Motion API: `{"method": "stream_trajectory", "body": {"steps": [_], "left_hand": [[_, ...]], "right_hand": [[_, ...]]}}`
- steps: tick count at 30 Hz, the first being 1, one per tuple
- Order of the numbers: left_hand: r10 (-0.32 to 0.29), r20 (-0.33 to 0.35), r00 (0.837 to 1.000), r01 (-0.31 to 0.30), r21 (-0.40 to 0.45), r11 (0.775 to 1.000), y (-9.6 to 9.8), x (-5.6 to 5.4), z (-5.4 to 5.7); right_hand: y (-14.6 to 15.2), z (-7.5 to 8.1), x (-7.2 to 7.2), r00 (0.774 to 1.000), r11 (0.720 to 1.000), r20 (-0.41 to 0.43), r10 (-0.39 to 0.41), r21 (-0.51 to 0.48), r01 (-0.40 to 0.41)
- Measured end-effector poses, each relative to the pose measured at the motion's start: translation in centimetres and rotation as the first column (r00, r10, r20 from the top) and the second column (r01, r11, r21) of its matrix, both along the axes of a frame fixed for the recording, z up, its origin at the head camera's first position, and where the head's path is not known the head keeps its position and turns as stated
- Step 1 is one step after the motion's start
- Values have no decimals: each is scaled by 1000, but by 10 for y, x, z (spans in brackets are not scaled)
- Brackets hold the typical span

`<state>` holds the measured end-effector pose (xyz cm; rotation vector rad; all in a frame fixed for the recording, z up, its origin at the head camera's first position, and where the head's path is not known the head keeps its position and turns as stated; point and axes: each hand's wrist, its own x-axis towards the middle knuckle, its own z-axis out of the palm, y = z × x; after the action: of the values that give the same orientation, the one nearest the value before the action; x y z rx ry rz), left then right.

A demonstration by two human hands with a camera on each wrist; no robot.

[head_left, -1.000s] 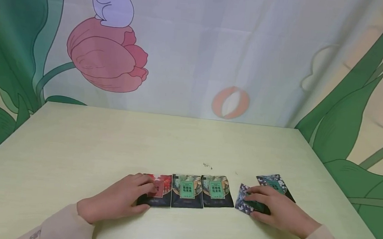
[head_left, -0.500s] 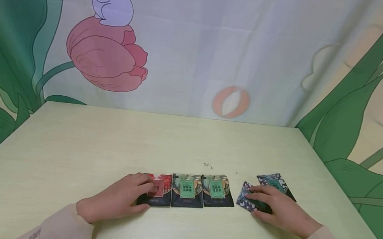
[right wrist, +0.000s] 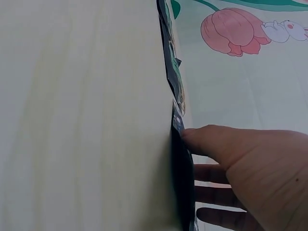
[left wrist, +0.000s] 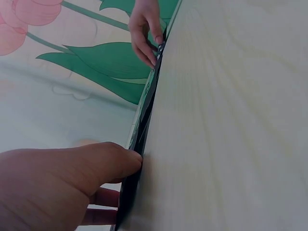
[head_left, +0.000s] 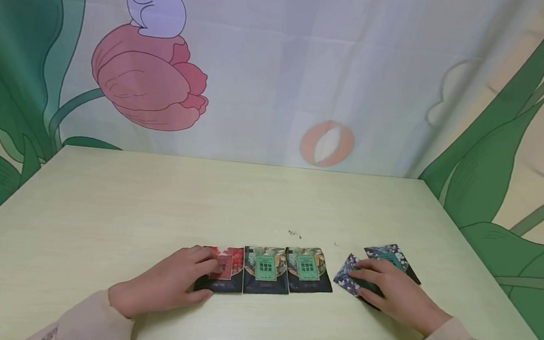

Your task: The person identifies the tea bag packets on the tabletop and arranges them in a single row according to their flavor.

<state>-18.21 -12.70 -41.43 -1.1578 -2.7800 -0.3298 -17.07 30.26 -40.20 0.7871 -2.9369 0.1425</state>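
In the head view my left hand [head_left: 170, 281] rests on a red tea sachet [head_left: 233, 270], its fingers over the left part and the thumb at the near edge. Two green-labelled tea sachets [head_left: 264, 285] continue the row to the right, lying edge to edge. My right hand [head_left: 397, 293] holds a dark flower-patterned tea sachet [head_left: 346, 279], slanted just right of the row. The right wrist view shows the thumb [right wrist: 207, 139] at this sachet's edge and the fingers beyond it. Behind that hand lies a second flowered sachet [head_left: 390, 253], partly hidden.
The sachets lie on a pale wooden table [head_left: 153, 197]. Small dark marks [head_left: 294, 234] show behind the row. A printed curtain [head_left: 260, 82] with flowers and leaves hangs at the table's far edge and along its sides.
My right hand has turned the flowered sachet a little and shifted it slightly away from me, its left corner now near the row's right end. My left hand has stayed put.
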Motion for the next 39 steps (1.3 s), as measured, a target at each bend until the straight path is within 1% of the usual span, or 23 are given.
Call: {"method": "stream_trajectory", "body": {"steps": [6, 9, 15, 19, 22, 28, 35, 39], "left_hand": [[9, 40, 999, -9, -3, 1000, 0, 0, 0], [12, 49, 999, -12, -6, 1000, 0, 0, 0], [11, 43, 999, -11, -12, 1000, 0, -1, -2], [12, 42, 999, -11, -13, 1000, 0, -1, -3], [8, 36, 999, -8, -9, 1000, 0, -1, -3], [-2, 21, 1000, 2, 2, 1000, -1, -2, -3], [3, 27, 1000, -3, -3, 1000, -1, -1, -2], [3, 22, 1000, -3, -1, 1000, -1, -1, -1]], "right_hand": [[-2, -2, -1, 1000, 1000, -14, -18, 7, 19], [-4, -3, -2, 999, 999, -24, -29, 18, 29], [-6, -5, -3, 998, 999, -48, -37, 29, 38], [-7, -5, -3, 998, 999, -49, -45, 23, 47], [-8, -5, -3, 997, 998, -45, -65, 20, 66], [-11, -8, -2, 992, 994, -65, -107, 20, 109], [-16, -4, -3, 991, 991, -9, -136, 9, 136], [-19, -4, -4, 990, 990, -11, -143, 16, 143]]}}
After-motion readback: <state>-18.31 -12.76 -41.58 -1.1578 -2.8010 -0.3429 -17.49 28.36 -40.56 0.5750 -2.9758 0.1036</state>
